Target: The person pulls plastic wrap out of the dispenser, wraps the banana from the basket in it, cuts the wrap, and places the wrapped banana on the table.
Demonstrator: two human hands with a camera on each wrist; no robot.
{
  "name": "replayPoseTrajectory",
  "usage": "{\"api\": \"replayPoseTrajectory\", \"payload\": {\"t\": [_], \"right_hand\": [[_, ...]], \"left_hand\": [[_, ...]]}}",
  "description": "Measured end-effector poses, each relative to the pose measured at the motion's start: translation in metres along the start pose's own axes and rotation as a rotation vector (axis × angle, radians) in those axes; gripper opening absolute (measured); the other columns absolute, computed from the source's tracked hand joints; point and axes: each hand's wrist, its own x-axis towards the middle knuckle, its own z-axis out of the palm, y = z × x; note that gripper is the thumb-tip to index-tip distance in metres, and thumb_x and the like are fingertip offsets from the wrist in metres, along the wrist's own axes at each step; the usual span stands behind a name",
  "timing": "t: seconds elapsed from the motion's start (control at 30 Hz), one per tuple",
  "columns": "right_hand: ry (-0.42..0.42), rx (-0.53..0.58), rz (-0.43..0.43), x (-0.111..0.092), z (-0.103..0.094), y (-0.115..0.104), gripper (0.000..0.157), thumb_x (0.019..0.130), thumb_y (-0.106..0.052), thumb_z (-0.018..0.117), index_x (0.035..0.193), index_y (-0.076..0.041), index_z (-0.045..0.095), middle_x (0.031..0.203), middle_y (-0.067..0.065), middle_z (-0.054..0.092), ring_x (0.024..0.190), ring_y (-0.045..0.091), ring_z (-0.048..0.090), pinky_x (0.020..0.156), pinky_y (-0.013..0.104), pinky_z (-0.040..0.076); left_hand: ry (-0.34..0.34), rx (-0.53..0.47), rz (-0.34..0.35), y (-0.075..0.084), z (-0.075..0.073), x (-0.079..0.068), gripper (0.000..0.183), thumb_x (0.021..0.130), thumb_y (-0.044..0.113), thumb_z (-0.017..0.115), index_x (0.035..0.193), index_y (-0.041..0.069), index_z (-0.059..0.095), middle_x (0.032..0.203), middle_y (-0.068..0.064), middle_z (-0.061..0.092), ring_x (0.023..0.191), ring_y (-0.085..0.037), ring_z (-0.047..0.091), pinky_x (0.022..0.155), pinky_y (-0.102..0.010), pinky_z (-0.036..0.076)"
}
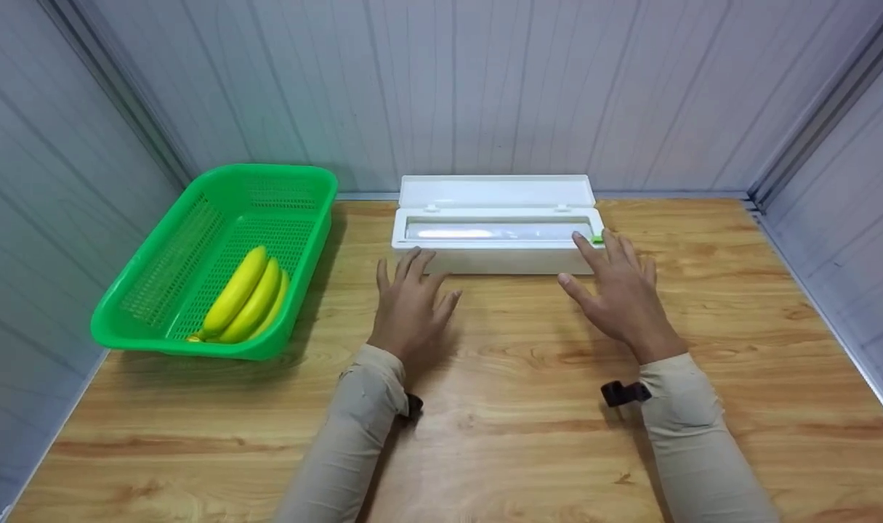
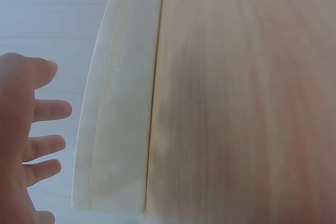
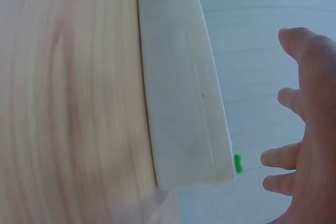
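Note:
A long white box, a cling film dispenser (image 1: pixel 496 261), stands against the back wall with its lid (image 1: pixel 496 192) raised. Clear film (image 1: pixel 485 231) shows through its top window, and a small green slide cutter (image 3: pixel 238 163) sits at the right end. My left hand (image 1: pixel 410 309) hovers before the box's left part, fingers spread and holding nothing. Near the right end is my right hand (image 1: pixel 623 294), its fingers also spread; in the head view they overlap the corner by the cutter. Both wrist views show the fingers apart from the box.
To the left stands a green plastic basket (image 1: pixel 128 290) with a bunch of yellow bananas (image 1: pixel 241 294) inside, near its front. The wood-grain tabletop (image 1: pixel 514 436) is bounded by pale panel walls (image 1: pixel 485 87) at the back and both sides.

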Motion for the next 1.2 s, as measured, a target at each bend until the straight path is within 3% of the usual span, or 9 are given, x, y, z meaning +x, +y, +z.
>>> {"api": "replayPoseTrajectory", "payload": {"t": [0.33, 0.53, 0.7, 0.87, 1.2], "right_hand": [[0.033, -0.006, -0.026, 0.010, 0.002, -0.001, 0.068, 0.099, -0.057, 0.051, 0.155, -0.021, 0.040, 0.155, 0.027, 0.033, 0.144, 0.050, 0.024, 0.102, 0.080, 0.014], [0.058, 0.010, -0.044, 0.016, 0.005, 0.000, 0.065, 0.099, -0.054, 0.055, 0.152, -0.018, 0.045, 0.150, 0.026, 0.040, 0.141, 0.047, 0.031, 0.102, 0.075, 0.020], [0.086, 0.027, -0.037, 0.021, 0.009, 0.001, 0.061, 0.098, -0.050, 0.059, 0.149, -0.017, 0.050, 0.146, 0.026, 0.045, 0.135, 0.050, 0.038, 0.103, 0.071, 0.023], [0.120, 0.045, -0.016, 0.027, 0.011, 0.000, 0.052, 0.098, -0.039, 0.063, 0.140, -0.009, 0.058, 0.139, 0.025, 0.050, 0.129, 0.050, 0.043, 0.102, 0.072, 0.026], [0.127, 0.027, -0.008, 0.046, 0.013, 0.003, 0.038, 0.097, -0.026, 0.064, 0.126, -0.002, 0.066, 0.129, 0.022, 0.059, 0.121, 0.044, 0.051, 0.099, 0.067, 0.033]], "left_hand": [[0.065, -0.057, -0.046, -0.001, 0.000, 0.010, 0.026, 0.097, 0.031, 0.064, 0.116, 0.016, 0.073, 0.139, -0.009, 0.056, 0.139, -0.029, 0.040, 0.112, -0.067, 0.013], [0.091, -0.084, -0.033, 0.001, 0.003, 0.021, 0.023, 0.097, 0.029, 0.064, 0.113, 0.015, 0.074, 0.136, -0.009, 0.058, 0.136, -0.029, 0.043, 0.111, -0.067, 0.016], [0.134, -0.080, -0.035, -0.005, 0.007, 0.030, 0.022, 0.098, 0.029, 0.063, 0.111, 0.015, 0.074, 0.132, -0.007, 0.061, 0.131, -0.029, 0.047, 0.110, -0.066, 0.021], [0.166, -0.112, -0.079, -0.015, 0.004, 0.038, 0.021, 0.097, 0.026, 0.064, 0.110, 0.013, 0.075, 0.126, -0.007, 0.062, 0.126, -0.027, 0.051, 0.109, -0.057, 0.026], [0.111, -0.203, -0.184, -0.017, 0.007, 0.048, 0.021, 0.099, 0.024, 0.062, 0.111, 0.013, 0.074, 0.126, -0.007, 0.063, 0.128, -0.025, 0.049, 0.113, -0.049, 0.026]]}}
